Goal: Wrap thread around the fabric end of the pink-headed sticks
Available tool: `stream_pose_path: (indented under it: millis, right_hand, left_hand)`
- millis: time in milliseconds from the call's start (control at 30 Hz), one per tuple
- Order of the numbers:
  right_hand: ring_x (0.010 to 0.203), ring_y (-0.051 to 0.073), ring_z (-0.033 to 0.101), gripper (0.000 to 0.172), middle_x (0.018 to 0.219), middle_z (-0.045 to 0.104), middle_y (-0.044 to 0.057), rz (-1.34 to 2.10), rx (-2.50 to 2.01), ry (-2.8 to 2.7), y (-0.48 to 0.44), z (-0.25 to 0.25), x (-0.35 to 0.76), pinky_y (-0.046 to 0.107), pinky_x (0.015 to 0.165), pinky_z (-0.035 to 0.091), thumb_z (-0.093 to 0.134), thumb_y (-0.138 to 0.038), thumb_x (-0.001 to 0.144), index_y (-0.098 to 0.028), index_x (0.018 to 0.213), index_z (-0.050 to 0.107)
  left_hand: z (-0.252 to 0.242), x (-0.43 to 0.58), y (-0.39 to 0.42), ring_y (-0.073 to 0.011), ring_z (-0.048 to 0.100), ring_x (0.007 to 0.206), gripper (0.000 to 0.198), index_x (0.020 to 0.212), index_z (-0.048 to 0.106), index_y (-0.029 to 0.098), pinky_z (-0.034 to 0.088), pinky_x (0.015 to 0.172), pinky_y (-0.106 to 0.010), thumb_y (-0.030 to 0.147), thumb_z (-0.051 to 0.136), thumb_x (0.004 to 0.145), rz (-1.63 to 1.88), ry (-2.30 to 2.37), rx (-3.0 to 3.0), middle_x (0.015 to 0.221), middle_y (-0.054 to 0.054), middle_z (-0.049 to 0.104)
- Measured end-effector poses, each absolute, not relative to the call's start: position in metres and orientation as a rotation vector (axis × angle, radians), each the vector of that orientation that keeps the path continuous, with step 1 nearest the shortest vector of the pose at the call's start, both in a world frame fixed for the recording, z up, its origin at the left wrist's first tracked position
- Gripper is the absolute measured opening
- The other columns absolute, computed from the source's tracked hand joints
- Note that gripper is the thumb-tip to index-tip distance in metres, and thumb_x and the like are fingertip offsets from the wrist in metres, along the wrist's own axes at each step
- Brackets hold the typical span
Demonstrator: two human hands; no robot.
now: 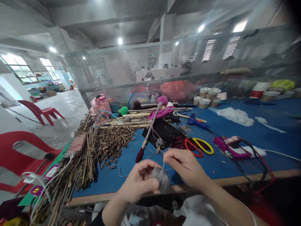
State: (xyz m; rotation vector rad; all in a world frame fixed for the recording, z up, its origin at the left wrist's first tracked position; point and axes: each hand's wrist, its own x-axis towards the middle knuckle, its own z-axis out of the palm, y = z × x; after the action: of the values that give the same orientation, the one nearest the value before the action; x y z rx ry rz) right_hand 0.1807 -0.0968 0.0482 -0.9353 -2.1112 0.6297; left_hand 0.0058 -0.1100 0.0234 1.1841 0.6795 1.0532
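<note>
My left hand (137, 182) is closed around a small grey ball of yarn (161, 179), held just above the near edge of the blue table (235, 147). My right hand (185, 166) pinches a thin strand or stick rising from the top of that ball, fingers pressed together. Both hands are close together, in front of my lap. A long stick with a dark red wrapped tip (147, 136) lies on the table just beyond them.
Dry twigs and stick bundles (94, 153) pile at the left. Red-and-yellow scissors (198, 146), a blue glue gun (197, 122), yarn balls (124, 110), a pink jug (100, 108) and cups (207, 95) lie farther back. Red chairs (42, 111) stand left; a perforated metal screen (164, 66) backs the table.
</note>
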Motion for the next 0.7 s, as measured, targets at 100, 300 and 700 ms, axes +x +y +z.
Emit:
stream_pose_path:
  millis: [100,300,700]
  right_hand:
    - [0.059,0.011,0.050,0.037,0.063,0.057,0.002,0.629,-0.871,-2.269,-0.100,0.050,0.178,0.021,0.055,0.037,0.035,-0.032,0.092,-0.015,0.068,0.057]
    - [0.058,0.010,0.050,0.031,0.062,0.057,0.002,0.586,-0.833,-2.185,-0.100,0.057,0.186,0.022,0.055,0.036,0.039,-0.030,0.091,-0.016,0.070,0.058]
    - [0.057,0.010,0.049,0.030,0.061,0.056,0.002,0.544,-0.694,-2.266,-0.102,0.070,0.183,0.022,0.057,0.035,0.039,-0.030,0.091,-0.016,0.073,0.059]
  left_hand:
    - [0.020,0.008,-0.111,-0.0126,0.053,0.066,0.047,0.093,0.059,0.018,0.042,0.061,-0.022,0.048,0.073,0.059,1.333,0.724,1.059,0.079,-0.003,0.059]
    - [0.023,-0.002,-0.116,-0.0133,0.053,0.068,0.041,0.091,0.063,0.016,0.043,0.062,-0.023,0.039,0.076,0.059,1.084,0.771,1.232,0.079,-0.005,0.060]
    - [0.041,-0.022,-0.124,-0.0157,0.054,0.066,0.042,0.084,0.068,0.017,0.044,0.059,-0.025,0.042,0.077,0.053,1.070,0.791,1.393,0.076,-0.007,0.060]
